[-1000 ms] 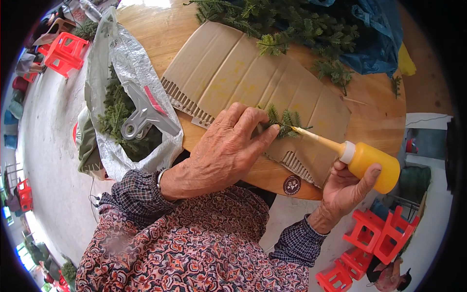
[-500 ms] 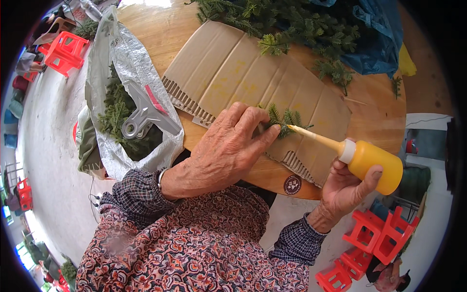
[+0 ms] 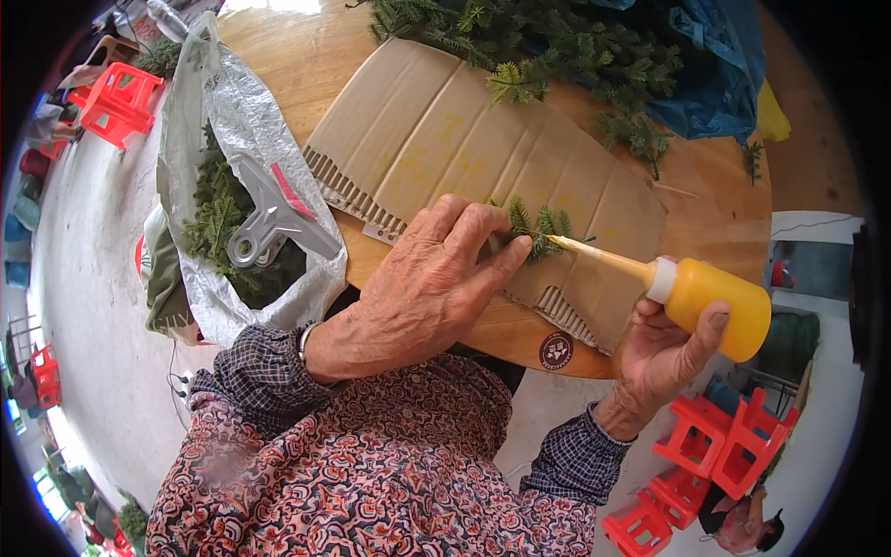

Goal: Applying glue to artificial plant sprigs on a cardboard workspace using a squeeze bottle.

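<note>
My left hand (image 3: 432, 278) pinches a small green fir sprig (image 3: 543, 227) between thumb and fingers, over the near part of a brown cardboard sheet (image 3: 464, 121). In my right hand (image 3: 664, 357) is a yellow squeeze bottle (image 3: 715, 306) with a white collar and a long tapering nozzle. The bottle lies tilted, its nozzle pointing left. Its tip meets the sprig just beside my left thumb, where yellow shows at the tip. Yellow smears mark the cardboard. The sprig's stem end is hidden behind my left fingers.
A heap of fir branches (image 3: 594, 56) lies at the table's far side beside a blue plastic bag (image 3: 715, 74). Left of the table (image 3: 278, 46), a silvery sack (image 3: 260, 111) holds greenery, with a large grey clip (image 3: 278, 218) on it. Red stools (image 3: 121, 102) stand on the floor.
My right hand and the bottle have tilted slightly, the bottle's base rising a little. The nozzle tip stays at the sprig, and my left hand keeps its pinch.
</note>
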The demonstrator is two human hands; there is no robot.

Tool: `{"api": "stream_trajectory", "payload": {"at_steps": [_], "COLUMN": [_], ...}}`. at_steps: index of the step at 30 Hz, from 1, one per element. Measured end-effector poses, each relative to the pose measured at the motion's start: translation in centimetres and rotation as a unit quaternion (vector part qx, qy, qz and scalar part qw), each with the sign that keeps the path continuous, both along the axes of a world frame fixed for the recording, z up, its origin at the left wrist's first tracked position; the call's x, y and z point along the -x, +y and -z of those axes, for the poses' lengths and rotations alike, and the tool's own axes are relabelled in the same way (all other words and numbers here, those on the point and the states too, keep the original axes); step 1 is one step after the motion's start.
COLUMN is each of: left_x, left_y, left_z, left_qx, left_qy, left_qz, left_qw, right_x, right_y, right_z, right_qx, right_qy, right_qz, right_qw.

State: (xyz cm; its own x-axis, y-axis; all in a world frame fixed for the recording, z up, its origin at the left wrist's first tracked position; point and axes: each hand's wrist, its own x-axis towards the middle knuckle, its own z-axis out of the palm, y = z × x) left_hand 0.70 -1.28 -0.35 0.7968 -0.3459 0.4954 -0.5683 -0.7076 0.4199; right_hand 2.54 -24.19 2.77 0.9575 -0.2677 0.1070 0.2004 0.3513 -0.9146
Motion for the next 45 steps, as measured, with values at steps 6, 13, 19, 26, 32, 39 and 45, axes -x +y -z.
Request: {"api": "stream_trajectory", "payload": {"at_steps": [6,13,19,26,32,39,45], "left_x": [0.0,0.0,0.1,0.0,0.0,0.3,0.0], "left_y": [0.0,0.0,0.0,-0.2,-0.1,-1.9,-2.3], "left_z": [0.0,0.1,-0.2,-0.2,-0.6,-1.3,-0.8], "left_qx": [0.001,-0.005,-0.006,-0.005,-0.031,-0.043,-0.03], "left_qy": [0.005,0.005,0.008,0.007,0.01,-0.057,-0.032], "left_qz": [0.003,0.003,0.0,-0.005,-0.013,-0.052,-0.002], "left_qw": [1.0,1.0,1.0,1.0,0.999,0.996,0.999], "right_x": [0.0,0.2,0.2,0.3,0.1,1.0,1.1], "right_y": [-1.0,-1.3,-1.9,-3.0,-2.8,-2.5,-2.8], "right_z": [0.4,0.6,0.7,1.2,1.3,1.5,2.1], "right_qx": [0.007,-0.009,-0.012,-0.009,-0.025,-0.028,-0.031], "right_qy": [0.017,0.025,0.017,0.024,0.019,0.023,0.034], "right_qz": [0.058,0.064,0.057,0.082,0.088,0.069,0.085], "right_qw": [0.998,0.998,0.998,0.996,0.996,0.997,0.995]}}
